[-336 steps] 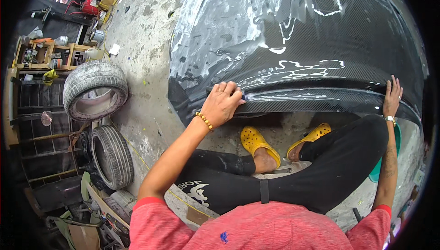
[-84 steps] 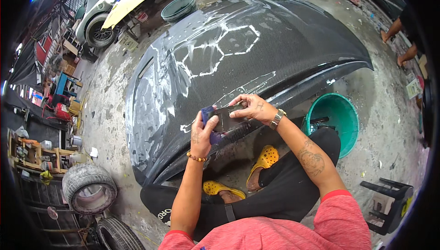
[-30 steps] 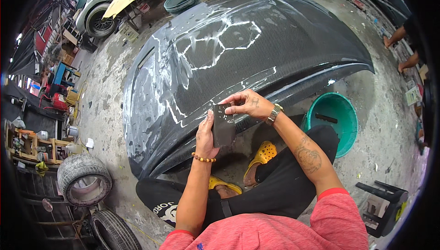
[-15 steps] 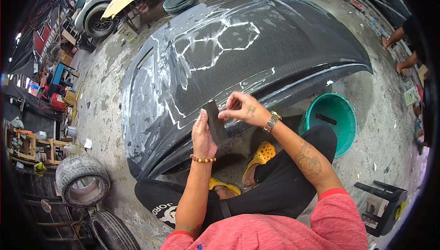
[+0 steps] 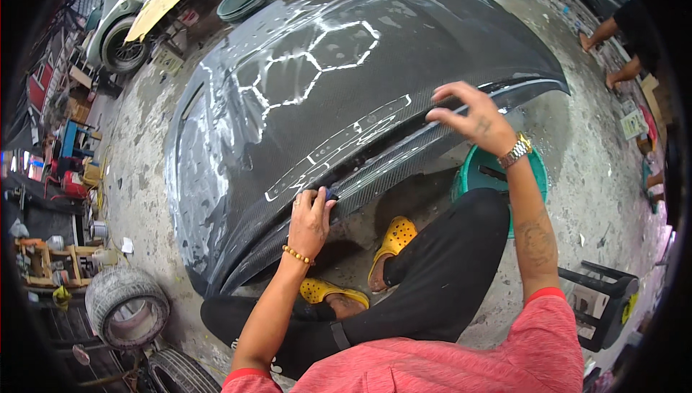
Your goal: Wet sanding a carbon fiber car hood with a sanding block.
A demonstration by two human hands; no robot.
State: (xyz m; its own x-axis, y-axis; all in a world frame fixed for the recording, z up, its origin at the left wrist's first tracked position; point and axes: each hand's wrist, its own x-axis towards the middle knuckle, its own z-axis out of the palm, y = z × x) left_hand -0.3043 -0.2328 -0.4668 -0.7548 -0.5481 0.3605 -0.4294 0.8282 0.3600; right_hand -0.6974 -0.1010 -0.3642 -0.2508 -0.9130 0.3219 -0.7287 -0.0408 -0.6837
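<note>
A carbon-fibre car hood (image 5: 404, 58), dark and glossy with whitish grey patches and wet-looking streaks, lies in front of me. At its near edge my left hand (image 5: 311, 216) is closed over a dark piece of sandpaper (image 5: 331, 195), pressing it against the raised lip. Only a small bluish-black part of that piece shows beyond the fingertips. My right hand (image 5: 472, 118) hovers over the right part of the same edge, fingers spread and nothing in them. Just below the right wrist stands a green bucket (image 5: 537, 198), with a dark strip inside.
A grey-green tub (image 5: 246, 1) is beyond the hood. Tyres (image 5: 128, 306) stand at the lower left, a black stool (image 5: 598, 303) at the lower right. A car (image 5: 124, 43) is at the far left. Another person's bare legs (image 5: 602, 33) show at the right.
My left hand has brought the sandpaper down from in front of me onto the hood's near edge. My right hand has let go of it, opened and moved right.
</note>
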